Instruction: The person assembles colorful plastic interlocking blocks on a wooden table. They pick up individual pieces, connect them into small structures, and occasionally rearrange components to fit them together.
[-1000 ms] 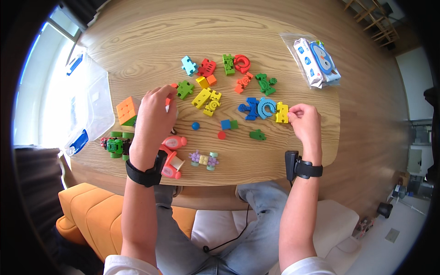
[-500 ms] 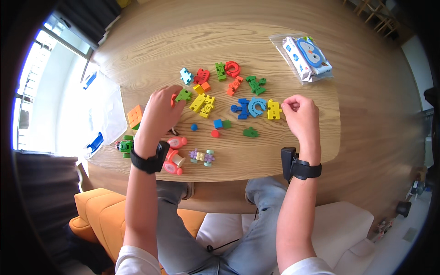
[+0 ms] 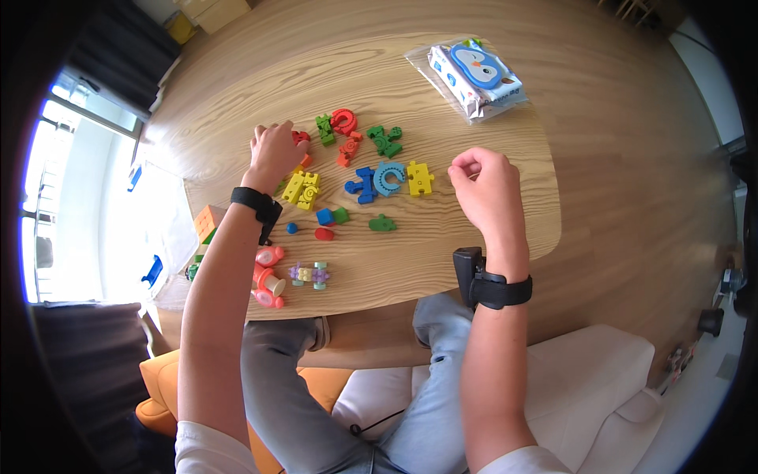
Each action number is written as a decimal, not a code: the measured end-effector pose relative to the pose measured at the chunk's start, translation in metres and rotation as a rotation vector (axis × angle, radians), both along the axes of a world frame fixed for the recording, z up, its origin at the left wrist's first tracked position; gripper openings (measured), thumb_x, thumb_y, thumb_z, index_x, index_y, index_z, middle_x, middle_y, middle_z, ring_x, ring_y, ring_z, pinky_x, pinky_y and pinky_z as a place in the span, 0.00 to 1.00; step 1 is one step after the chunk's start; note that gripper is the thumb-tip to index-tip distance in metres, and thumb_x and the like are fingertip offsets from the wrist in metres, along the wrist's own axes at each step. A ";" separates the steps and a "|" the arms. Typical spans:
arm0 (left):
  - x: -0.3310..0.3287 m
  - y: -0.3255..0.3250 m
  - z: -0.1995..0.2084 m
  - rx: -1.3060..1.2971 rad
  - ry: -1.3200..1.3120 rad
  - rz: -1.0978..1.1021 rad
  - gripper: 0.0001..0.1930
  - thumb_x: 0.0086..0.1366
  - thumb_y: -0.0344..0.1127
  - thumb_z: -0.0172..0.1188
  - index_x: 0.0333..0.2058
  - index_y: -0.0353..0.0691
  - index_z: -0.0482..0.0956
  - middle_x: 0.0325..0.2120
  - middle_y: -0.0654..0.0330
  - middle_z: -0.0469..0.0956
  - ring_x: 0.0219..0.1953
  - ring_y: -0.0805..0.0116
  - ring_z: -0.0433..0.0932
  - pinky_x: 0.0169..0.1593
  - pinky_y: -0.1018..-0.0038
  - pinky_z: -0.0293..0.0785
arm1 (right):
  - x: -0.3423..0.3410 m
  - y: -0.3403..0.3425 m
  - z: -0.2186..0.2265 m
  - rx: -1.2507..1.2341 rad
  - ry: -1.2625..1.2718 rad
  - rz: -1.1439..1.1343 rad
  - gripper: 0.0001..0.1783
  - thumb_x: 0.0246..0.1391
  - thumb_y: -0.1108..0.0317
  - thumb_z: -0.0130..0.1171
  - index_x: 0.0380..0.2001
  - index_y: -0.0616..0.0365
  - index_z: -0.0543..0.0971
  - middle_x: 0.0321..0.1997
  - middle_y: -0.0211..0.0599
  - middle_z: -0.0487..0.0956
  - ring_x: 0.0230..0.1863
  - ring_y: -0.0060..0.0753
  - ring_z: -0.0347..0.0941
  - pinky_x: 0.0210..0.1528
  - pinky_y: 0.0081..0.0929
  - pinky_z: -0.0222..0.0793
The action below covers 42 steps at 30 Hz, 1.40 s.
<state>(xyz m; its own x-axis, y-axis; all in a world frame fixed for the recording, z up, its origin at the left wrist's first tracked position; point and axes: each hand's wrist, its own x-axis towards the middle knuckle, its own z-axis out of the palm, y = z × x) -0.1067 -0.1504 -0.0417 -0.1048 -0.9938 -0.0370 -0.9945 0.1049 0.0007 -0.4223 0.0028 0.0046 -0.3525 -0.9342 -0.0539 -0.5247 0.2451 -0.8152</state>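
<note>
My left hand (image 3: 275, 150) reaches over the far left of the toy pieces, its fingers spread and bent downward. At its fingertips a red puzzle block (image 3: 300, 137) shows in part; whatever lies beneath the palm is hidden. My right hand (image 3: 488, 188) hovers at the right with fingers curled in and thumb against them, and nothing shows in it. Nearest to it is a yellow puzzle block (image 3: 420, 179), in a row with a light blue ring-shaped block (image 3: 388, 179) and a dark blue block (image 3: 362, 186). Yellow blocks (image 3: 302, 189) lie just nearer than my left hand.
Green (image 3: 384, 141) and red blocks (image 3: 344, 121) lie farther back. Nearer are small blue, green and red pieces, a pink toy (image 3: 268, 280) and a purple wheeled toy (image 3: 309, 274). A wipes pack (image 3: 478, 75) rests at the back; an orange cube (image 3: 208, 223) stands left.
My left hand has moved away from me, from the green block to the red one. My right hand stays curled, now farther from the yellow block. The whole view has shifted and turned slightly.
</note>
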 end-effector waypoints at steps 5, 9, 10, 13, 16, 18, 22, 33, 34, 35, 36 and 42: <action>0.011 -0.008 -0.007 0.000 0.089 0.037 0.21 0.59 0.48 0.65 0.40 0.35 0.83 0.43 0.42 0.84 0.58 0.36 0.73 0.61 0.45 0.70 | 0.009 -0.002 0.003 -0.041 -0.014 -0.006 0.06 0.57 0.72 0.67 0.35 0.63 0.86 0.29 0.39 0.86 0.30 0.30 0.82 0.37 0.30 0.78; 0.008 -0.007 0.006 -0.044 0.138 0.028 0.21 0.56 0.46 0.67 0.40 0.34 0.84 0.39 0.41 0.85 0.51 0.38 0.79 0.59 0.49 0.73 | 0.009 -0.002 0.004 -0.049 -0.031 -0.014 0.05 0.57 0.72 0.67 0.35 0.63 0.86 0.29 0.39 0.86 0.30 0.30 0.82 0.37 0.30 0.78; 0.003 -0.002 0.015 -0.065 0.148 0.024 0.22 0.55 0.46 0.67 0.41 0.33 0.84 0.39 0.41 0.85 0.49 0.40 0.81 0.58 0.50 0.74 | 0.009 -0.002 0.002 -0.083 -0.030 -0.014 0.05 0.57 0.72 0.67 0.34 0.63 0.86 0.28 0.41 0.86 0.30 0.35 0.83 0.37 0.32 0.79; -0.009 0.017 0.047 -0.132 0.277 -0.049 0.29 0.56 0.41 0.70 0.54 0.31 0.82 0.38 0.42 0.87 0.43 0.48 0.87 0.49 0.61 0.82 | 0.008 0.000 0.003 -0.134 -0.068 0.005 0.05 0.56 0.73 0.67 0.34 0.64 0.85 0.29 0.44 0.86 0.31 0.39 0.85 0.36 0.34 0.80; -0.019 0.068 0.079 -0.244 0.455 -0.166 0.28 0.57 0.38 0.72 0.55 0.33 0.81 0.37 0.45 0.88 0.40 0.54 0.88 0.47 0.65 0.82 | 0.019 -0.002 0.006 -0.124 -0.230 0.141 0.09 0.55 0.70 0.70 0.37 0.63 0.86 0.32 0.42 0.87 0.33 0.33 0.84 0.38 0.31 0.80; -0.033 0.103 0.091 -0.237 0.583 -0.207 0.27 0.57 0.36 0.73 0.56 0.33 0.81 0.36 0.49 0.88 0.39 0.57 0.88 0.47 0.66 0.82 | 0.026 -0.003 0.009 -0.079 -0.368 0.288 0.13 0.56 0.67 0.71 0.41 0.63 0.85 0.36 0.40 0.87 0.35 0.29 0.84 0.39 0.30 0.79; -0.057 0.155 0.096 -0.277 0.707 -0.250 0.26 0.55 0.34 0.75 0.53 0.36 0.82 0.33 0.53 0.87 0.37 0.60 0.87 0.45 0.67 0.82 | 0.046 0.001 0.020 0.017 -0.619 0.480 0.19 0.59 0.62 0.73 0.48 0.62 0.84 0.41 0.38 0.87 0.39 0.25 0.83 0.42 0.28 0.79; -0.046 0.163 0.074 -0.136 0.970 -0.322 0.23 0.59 0.31 0.75 0.53 0.35 0.82 0.39 0.55 0.87 0.41 0.64 0.86 0.45 0.71 0.83 | 0.040 0.007 0.010 -0.022 -0.619 0.460 0.10 0.64 0.73 0.63 0.47 0.64 0.84 0.41 0.33 0.86 0.38 0.18 0.81 0.43 0.20 0.79; -0.042 0.159 0.075 -0.135 0.963 -0.333 0.22 0.60 0.31 0.75 0.53 0.34 0.82 0.39 0.55 0.87 0.41 0.65 0.86 0.45 0.71 0.83 | 0.033 0.008 0.010 -0.012 -0.582 0.398 0.11 0.64 0.73 0.63 0.48 0.65 0.84 0.40 0.32 0.86 0.37 0.18 0.81 0.42 0.20 0.79; -0.035 0.155 0.074 -0.136 0.996 -0.271 0.21 0.62 0.29 0.72 0.53 0.34 0.82 0.39 0.55 0.87 0.40 0.66 0.86 0.46 0.71 0.83 | 0.026 0.010 0.010 0.009 -0.512 0.361 0.11 0.65 0.73 0.62 0.48 0.64 0.84 0.41 0.33 0.86 0.38 0.18 0.81 0.42 0.20 0.79; -0.025 0.152 0.075 -0.150 0.939 -0.222 0.19 0.64 0.27 0.69 0.54 0.34 0.82 0.38 0.55 0.87 0.39 0.67 0.86 0.46 0.71 0.83 | 0.021 0.012 0.009 0.029 -0.442 0.323 0.12 0.66 0.72 0.62 0.49 0.64 0.84 0.42 0.35 0.87 0.40 0.19 0.82 0.43 0.21 0.79; 0.029 0.134 0.066 -0.238 0.805 -0.059 0.14 0.65 0.28 0.65 0.49 0.34 0.83 0.37 0.54 0.87 0.38 0.62 0.86 0.44 0.68 0.81 | 0.005 0.016 -0.010 0.239 -0.097 0.288 0.10 0.65 0.74 0.61 0.47 0.65 0.85 0.39 0.33 0.86 0.36 0.18 0.81 0.40 0.20 0.78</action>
<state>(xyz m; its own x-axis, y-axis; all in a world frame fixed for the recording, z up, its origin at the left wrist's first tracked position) -0.0776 -0.0163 0.0238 -0.0619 -0.9576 0.2812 -0.6929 0.2440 0.6785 -0.4176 0.0192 -0.0050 -0.0602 -0.9512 -0.3026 -0.5230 0.2882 -0.8021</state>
